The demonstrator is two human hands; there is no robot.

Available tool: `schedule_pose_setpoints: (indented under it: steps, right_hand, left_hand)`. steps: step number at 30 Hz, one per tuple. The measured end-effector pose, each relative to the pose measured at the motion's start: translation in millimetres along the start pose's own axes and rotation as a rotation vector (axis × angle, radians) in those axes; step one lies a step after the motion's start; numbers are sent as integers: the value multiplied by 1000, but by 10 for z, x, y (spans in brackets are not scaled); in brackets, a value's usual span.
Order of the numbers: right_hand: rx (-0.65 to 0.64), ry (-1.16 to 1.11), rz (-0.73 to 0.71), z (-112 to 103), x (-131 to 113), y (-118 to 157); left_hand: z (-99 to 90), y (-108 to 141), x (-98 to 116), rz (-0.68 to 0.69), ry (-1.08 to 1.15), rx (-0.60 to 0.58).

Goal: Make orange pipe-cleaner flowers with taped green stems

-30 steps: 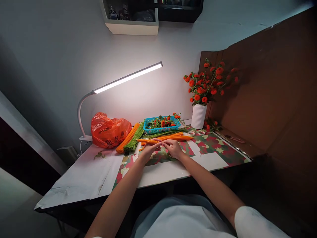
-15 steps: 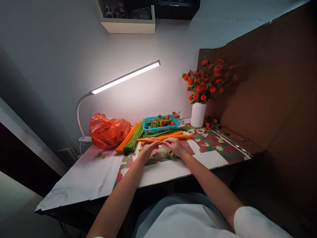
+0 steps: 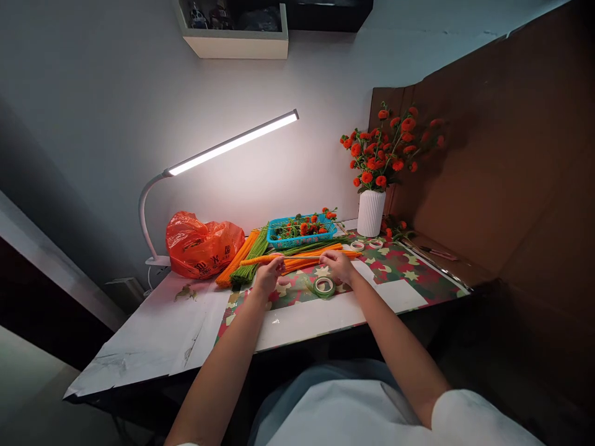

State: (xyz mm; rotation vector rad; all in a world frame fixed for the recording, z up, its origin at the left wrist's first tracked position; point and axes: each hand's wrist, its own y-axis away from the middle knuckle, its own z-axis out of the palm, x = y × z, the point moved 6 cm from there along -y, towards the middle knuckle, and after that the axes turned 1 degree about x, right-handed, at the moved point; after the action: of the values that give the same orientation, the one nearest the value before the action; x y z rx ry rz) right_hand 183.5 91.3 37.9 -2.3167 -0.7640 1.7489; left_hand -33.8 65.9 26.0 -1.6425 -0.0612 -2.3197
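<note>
Between my two hands stretches an orange pipe cleaner (image 3: 255, 260), fuzzy on the left and looking thinner and paler between the hands. My left hand (image 3: 268, 272) is closed around it, the fuzzy end sticking out to the left. With pinched fingers my right hand (image 3: 338, 265) grips the other end. A roll of green tape (image 3: 324, 287) lies on the table just below and left of the right hand. Behind the hands lie loose orange pipe cleaners (image 3: 304, 262).
Bundles of orange (image 3: 232, 267) and green pipe cleaners (image 3: 255, 253) lie beside a red plastic bag (image 3: 199, 244). Farther back stand a blue basket (image 3: 271, 240) of small orange flowers and a white vase (image 3: 371, 214). A lit lamp (image 3: 237, 142) arches above; cardboard (image 3: 488, 155) walls the right.
My hands have moved apart, the left one leftward and the right one rightward. A longer thin stretch of pipe cleaner now shows between them, and the tape roll is more exposed.
</note>
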Motion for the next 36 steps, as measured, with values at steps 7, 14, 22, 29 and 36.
schedule_pose_setpoints:
  steps: [7, 14, 22, 29, 36]
  right_hand:
    - [182, 167, 147, -346, 186, -8]
    - [65, 715, 143, -144, 132, 55]
    - [174, 696, 117, -119, 87, 57]
    - [177, 660, 97, -102, 92, 70]
    - [111, 719, 7, 59, 44, 48]
  left_hand:
    - [-155, -58, 8, -64, 36, 79]
    - [-112, -28, -72, -142, -45, 56]
    - [-214, -47, -114, -158, -227, 208]
    - [-387, -105, -57, 4, -125, 401]
    - [-428, -54, 35, 51, -220, 461]
